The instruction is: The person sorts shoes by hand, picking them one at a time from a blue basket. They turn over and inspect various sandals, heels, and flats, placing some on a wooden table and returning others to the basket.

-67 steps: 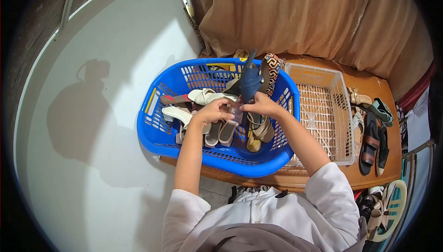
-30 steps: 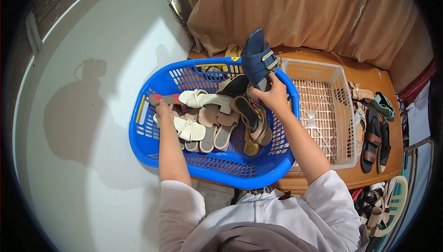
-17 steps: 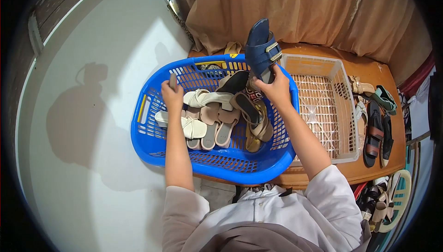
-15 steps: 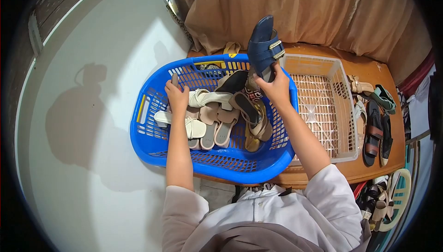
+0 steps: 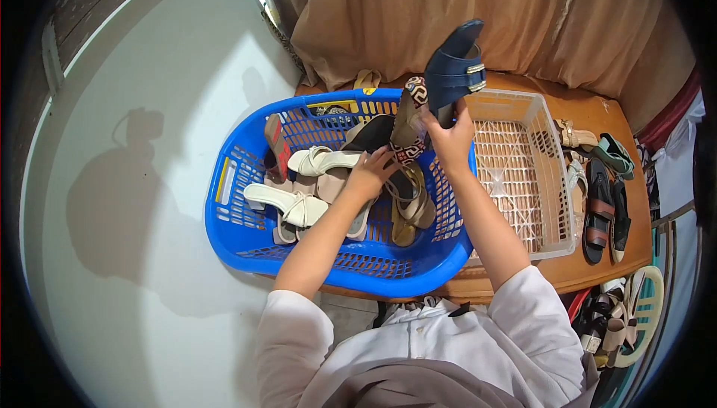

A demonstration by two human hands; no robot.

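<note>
My right hand (image 5: pixel 451 138) holds a navy-blue sandal (image 5: pixel 450 79) with a gold buckle, upright above the right end of a blue laundry basket (image 5: pixel 441 273). Close beside it stands a patterned sandal (image 5: pixel 407 120), tilted up. My left hand (image 5: pixel 371 174) is closed around the lower end of this sandal; its fingertips are partly hidden. Under and left of that hand lie two cream heeled sandals (image 5: pixel 287 205) on top of beige slides. A brown shoe with a red patch (image 5: pixel 277 147) leans at the basket's left side. Gold sandals (image 5: pixel 405 230) lie at the right end.
A clear plastic crate (image 5: pixel 560 184) stands right of the basket on a wooden table (image 5: pixel 612 124). Several sandals, including a black and brown one (image 5: pixel 598 210), line the table's right side. More shoes rest on a cream plastic chair (image 5: pixel 652 311) below. A brown curtain (image 5: pixel 448 12) hangs behind.
My left hand has left the brown shoe at the basket's left and moved right to the patterned sandal, which is now raised. My right hand has shifted slightly right with the navy sandal.
</note>
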